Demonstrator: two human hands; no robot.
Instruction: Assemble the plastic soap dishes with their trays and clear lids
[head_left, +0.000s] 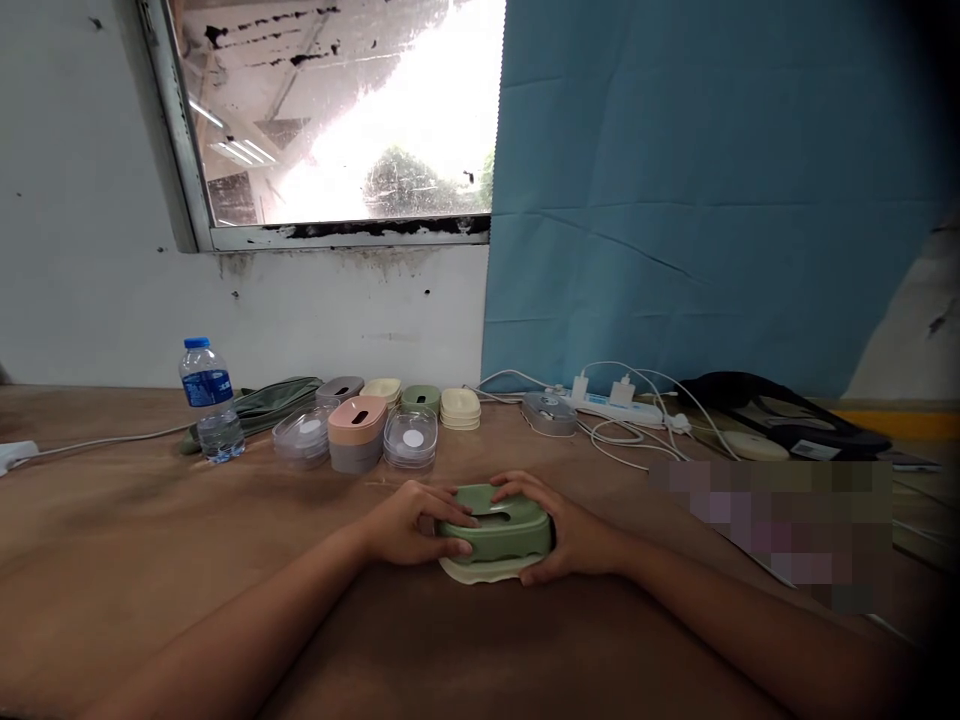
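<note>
In front of me on the brown tabletop is a green oval plastic box top [510,543] with a dark slot in its upper face. A cream plastic piece [480,571] with a wavy edge shows beneath it. My left hand [420,525] is closed around the left side, with fingers on the top near the slot and the thumb against the front. The right side is gripped by my right hand [559,530], its fingers over the top and its thumb low at the cream piece's edge. Parts of both pieces are hidden by my hands.
Behind stand a pink-and-grey slotted box [358,432], see-through plastic trays [410,440], a stack of cream pieces [460,408] and a green box [421,399]. A water bottle [212,405] is at left. A power strip [622,407] with cables and a black bag [780,410] lie right.
</note>
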